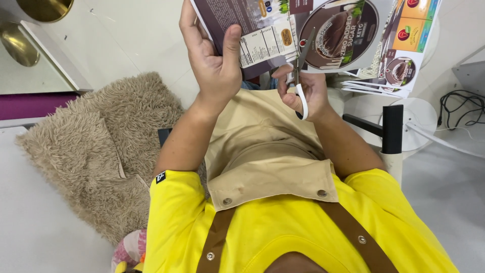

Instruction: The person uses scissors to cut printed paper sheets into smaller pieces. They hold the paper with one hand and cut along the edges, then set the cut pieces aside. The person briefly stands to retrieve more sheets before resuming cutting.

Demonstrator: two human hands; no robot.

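Observation:
My left hand grips the left edge of a printed sheet, dark purple with a round picture of a brown dessert, thumb pressed on its face. My right hand holds white-handled scissors, fingers through the loops. The grey blades point up and lie against the sheet near its middle. Both hands are raised above my lap, over a beige apron worn on a yellow shirt.
More printed sheets lie stacked on a white round surface at the right. A black post stands beside my right forearm. A shaggy beige rug covers the floor on the left. Black cables coil at the far right.

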